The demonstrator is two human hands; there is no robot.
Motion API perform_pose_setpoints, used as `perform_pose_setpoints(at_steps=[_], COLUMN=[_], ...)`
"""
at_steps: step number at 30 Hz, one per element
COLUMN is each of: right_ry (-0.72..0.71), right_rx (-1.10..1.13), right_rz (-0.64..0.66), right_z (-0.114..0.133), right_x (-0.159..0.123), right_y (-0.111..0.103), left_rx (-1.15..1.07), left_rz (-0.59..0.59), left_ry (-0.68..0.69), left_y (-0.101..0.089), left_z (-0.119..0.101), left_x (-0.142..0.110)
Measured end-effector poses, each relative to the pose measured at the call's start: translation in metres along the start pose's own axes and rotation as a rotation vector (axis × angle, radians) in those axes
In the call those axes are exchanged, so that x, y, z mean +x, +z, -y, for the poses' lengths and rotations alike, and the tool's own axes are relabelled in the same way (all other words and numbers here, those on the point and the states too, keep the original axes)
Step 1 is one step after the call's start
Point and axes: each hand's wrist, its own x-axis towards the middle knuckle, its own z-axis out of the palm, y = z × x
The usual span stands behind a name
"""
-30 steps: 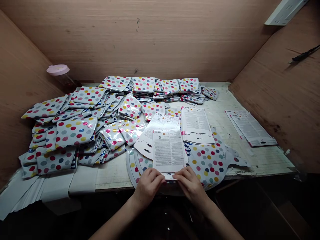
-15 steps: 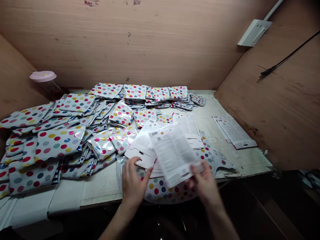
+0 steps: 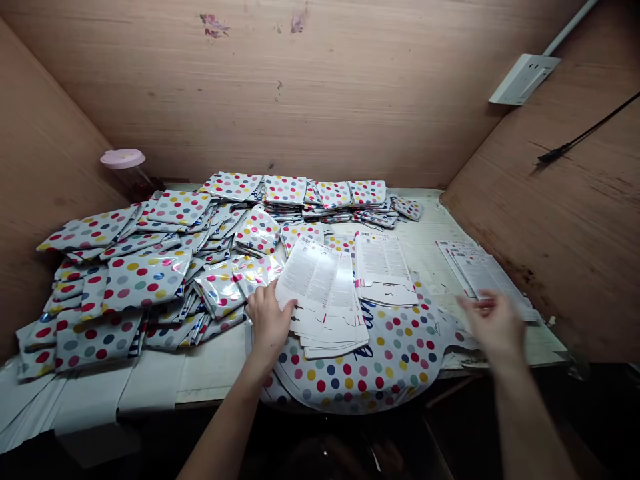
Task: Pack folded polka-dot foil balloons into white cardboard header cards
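My left hand (image 3: 269,321) grips the left edge of a fanned pile of white printed cards (image 3: 327,287), its thumb over their lower corner. The cards lie on a polka-dot fabric piece (image 3: 360,383) with dark blue lettering partly covered by them. Beside them is a second stack of printed cards (image 3: 385,267). My right hand (image 3: 495,327), smeared by motion, is over the near end of the card row (image 3: 473,267) at the right; whether its fingers still touch a card cannot be made out.
Polka-dot folded packets (image 3: 145,280) are heaped on the left, with more packet stacks (image 3: 325,197) along the back wall. A pink-lidded jar (image 3: 123,160) stands in the back left corner. A white socket (image 3: 524,80) and a black cable (image 3: 555,153) are at the right wall.
My right hand has moved right, from the middle with a printed card to the card row, where another card now lies blurred. My left hand has come onto the fanned cards' edge. The view shifted.
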Motion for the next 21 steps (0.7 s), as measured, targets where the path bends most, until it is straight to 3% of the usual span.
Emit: perform_pose_setpoints(at_steps=[2, 5, 8, 11, 14, 21], right_ry=[0.081, 0.343, 0.500, 0.607, 0.634, 0.657], right_rx=[0.048, 0.290, 0.601, 0.765, 0.759, 0.810], right_rz=[0.094, 0.259, 0.214, 0.112, 0.017, 0.053], right_z=[-0.026, -0.070, -0.099, -0.108, -0.108, -0.101], right_x=[-0.026, -0.067, -0.093, -0.101, -0.104, -0.104], right_y=[0.038, 0.100, 0.138, 0.149, 0.151, 0.165], left_rx=[-0.144, -0.384, -0.534, -0.443, -0.340, -0.393], left_rz=[0.056, 0.101, 0.157, 0.165, 0.079, 0.024], left_ry=[0.024, 0.021, -0.013, -0.043, -0.039, -0.093], left_y=[-0.005, -0.007, -0.004, -0.005, -0.011, -0.020], left_z=[-0.008, -0.018, -0.015, -0.002, 0.007, 0.011], left_x=[-0.010, -0.040, -0.073, -0.093, -0.101, -0.098])
